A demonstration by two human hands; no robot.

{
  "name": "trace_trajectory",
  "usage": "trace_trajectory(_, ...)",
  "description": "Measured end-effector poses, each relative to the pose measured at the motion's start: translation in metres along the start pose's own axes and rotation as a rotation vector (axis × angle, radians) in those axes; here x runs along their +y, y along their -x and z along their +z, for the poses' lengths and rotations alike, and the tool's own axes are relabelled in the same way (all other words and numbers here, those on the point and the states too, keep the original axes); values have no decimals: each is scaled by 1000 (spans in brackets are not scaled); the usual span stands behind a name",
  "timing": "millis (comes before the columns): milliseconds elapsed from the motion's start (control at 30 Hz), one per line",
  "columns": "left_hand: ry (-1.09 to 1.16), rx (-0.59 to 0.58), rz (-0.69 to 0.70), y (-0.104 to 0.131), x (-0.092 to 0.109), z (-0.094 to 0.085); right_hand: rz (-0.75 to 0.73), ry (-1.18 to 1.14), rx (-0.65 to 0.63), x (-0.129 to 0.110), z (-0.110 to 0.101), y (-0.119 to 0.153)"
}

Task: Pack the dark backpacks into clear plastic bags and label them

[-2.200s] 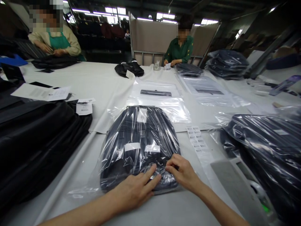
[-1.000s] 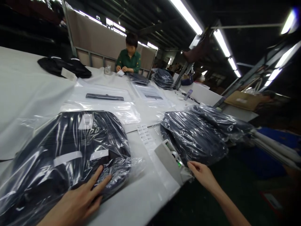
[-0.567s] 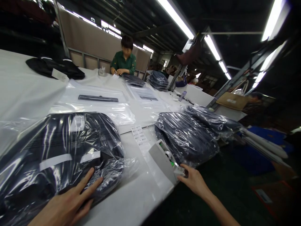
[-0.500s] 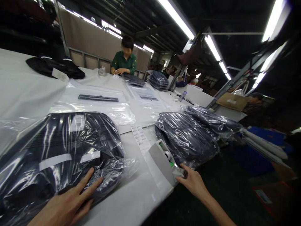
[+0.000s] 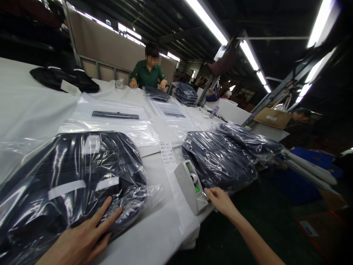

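A dark bag [image 5: 116, 147] in clear plastic wrap lies at the left, with a white label and two white strips showing. My left hand [image 5: 82, 235] rests flat on its near edge, fingers spread. At the table's edge stands a grey tape dispenser [image 5: 183, 178] with a roll and green parts inside. The fingers of my right hand [image 5: 219, 200] are closed together at the dispenser's near right end. What they hold, if anything, is too small to make out. Beneath the dispenser runs a strip of printed labels [image 5: 168, 152].
More wrapped dark bags [image 5: 217, 158] lie right of the dispenser. Clear plastic bags [image 5: 110, 127] are spread behind. Across the table a person in green [image 5: 149, 73] handles a dark wrapped item [image 5: 156, 93]. A black item [image 5: 63, 78] lies at the far left.
My right hand has moved left and its fingers have drawn together. The dispenser and label strip have shifted slightly. The person across has spread their hands apart. My left hand has barely moved.
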State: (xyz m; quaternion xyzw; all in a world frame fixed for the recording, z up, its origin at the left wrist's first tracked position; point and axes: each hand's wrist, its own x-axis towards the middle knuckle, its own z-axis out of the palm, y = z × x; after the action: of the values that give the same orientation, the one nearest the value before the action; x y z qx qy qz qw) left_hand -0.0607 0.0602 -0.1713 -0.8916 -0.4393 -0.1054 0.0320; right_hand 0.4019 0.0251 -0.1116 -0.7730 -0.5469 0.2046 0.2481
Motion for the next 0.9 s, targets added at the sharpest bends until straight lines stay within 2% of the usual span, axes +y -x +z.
trace_trajectory(100, -2, 14, 8, 0, 1, -1, 79, -115, -133, 2, 3, -10)
trace_trajectory(400, 11, -3, 17, 1, 0, 0, 213, -395, -238, -5, 4, -6)
trace_trajectory(533, 19, -11, 16, 0, 1, -2, 229, -448, -188, -9, -2, -2)
trace_trajectory(767, 34, -15, 2, 0, 1, -5, 143, -409, 53, 9, -17, 31)
trace_trajectory(900, 20, -13, 17, 0, -1, -3, 220, -429, 11, 22, -10, 51)
